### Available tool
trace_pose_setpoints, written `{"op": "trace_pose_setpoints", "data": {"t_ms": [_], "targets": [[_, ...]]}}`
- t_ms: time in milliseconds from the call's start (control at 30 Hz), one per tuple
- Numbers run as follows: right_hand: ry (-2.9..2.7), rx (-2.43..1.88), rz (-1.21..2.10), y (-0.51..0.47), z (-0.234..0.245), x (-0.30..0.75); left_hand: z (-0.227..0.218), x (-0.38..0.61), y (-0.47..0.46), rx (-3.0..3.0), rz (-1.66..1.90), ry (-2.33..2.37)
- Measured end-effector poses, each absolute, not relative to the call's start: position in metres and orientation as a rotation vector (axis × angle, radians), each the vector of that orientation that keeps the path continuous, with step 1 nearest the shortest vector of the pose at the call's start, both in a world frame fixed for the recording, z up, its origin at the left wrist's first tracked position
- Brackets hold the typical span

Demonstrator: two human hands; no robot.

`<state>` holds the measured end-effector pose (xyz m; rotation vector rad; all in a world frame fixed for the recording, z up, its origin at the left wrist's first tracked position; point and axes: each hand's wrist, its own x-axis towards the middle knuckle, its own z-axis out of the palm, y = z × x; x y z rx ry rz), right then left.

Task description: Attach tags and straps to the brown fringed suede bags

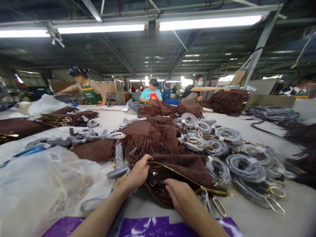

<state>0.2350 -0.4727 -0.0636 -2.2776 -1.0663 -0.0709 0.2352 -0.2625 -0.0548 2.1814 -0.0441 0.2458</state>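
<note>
A brown suede-like handbag (187, 166) lies in front of me, its gold-toothed zipper undone and its mouth gaping toward me. Small metal rings show inside the dark opening. My left hand (139, 172) pinches the upper rim at the left end of the zipper. At the near side of the mouth, my right hand (181, 197) curls over the edge, its fingertips hidden inside the bag. Just beyond lies a pile of brown fringed bags (150, 133). Coiled straps in grey wrapping (245, 167) with gold clasps crowd the right side.
Clear plastic bags (46, 184) spread over the left of the white table. Purple sheeting (148, 227) covers the near edge. More brown pieces (64, 118) lie farther left, and a fringed stack (225, 102) stands back right. Several co-workers stand across the table.
</note>
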Motion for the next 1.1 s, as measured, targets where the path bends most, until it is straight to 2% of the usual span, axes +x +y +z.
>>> {"op": "trace_pose_setpoints", "data": {"t_ms": [233, 467, 600, 700, 933, 1100], "targets": [[-0.601, -1.933, 0.350, -0.437, -0.076, 0.243, -0.062, 0.233, -0.266, 2.114, 0.236, -0.019], [-0.298, -1.652, 0.658, -0.435, -0.082, 0.243, -0.054, 0.218, -0.274, 2.048, 0.502, -0.198], [-0.142, -1.457, 0.785, -0.441, -0.075, 0.243, -0.035, 0.207, -0.269, 2.075, 0.296, -0.470], [-0.057, -1.380, 0.830, -0.442, -0.071, 0.242, -0.032, 0.202, -0.268, 2.171, 0.143, -0.591], [0.044, -1.462, 0.751, -0.432, -0.064, 0.246, -0.057, 0.212, -0.270, 2.295, 0.288, -0.601], [-0.221, -1.682, 0.734, -0.443, -0.055, 0.230, -0.060, 0.200, -0.285, 2.378, 0.306, -0.560]]}}
